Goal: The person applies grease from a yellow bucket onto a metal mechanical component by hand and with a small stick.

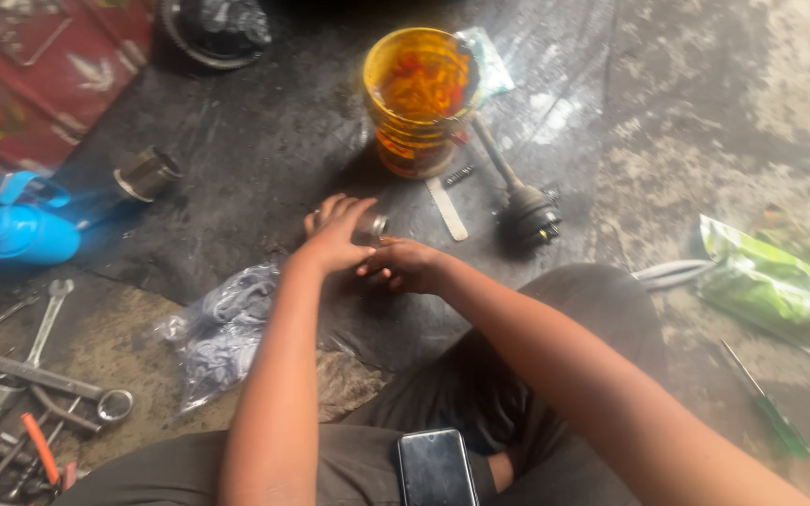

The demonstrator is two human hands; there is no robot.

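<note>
My left hand (335,234) closes around a small metal part (370,225) just above the dark oily floor (264,131); my right hand (407,265) lies curled just beside it, touching the left, whether it grips anything I cannot tell; beyond stand an orange bucket (419,98), a flat pale stick (447,208) and a drive shaft with rubber boot (522,201); spanners (49,323) at left; a phone (435,467) on my lap.
</note>
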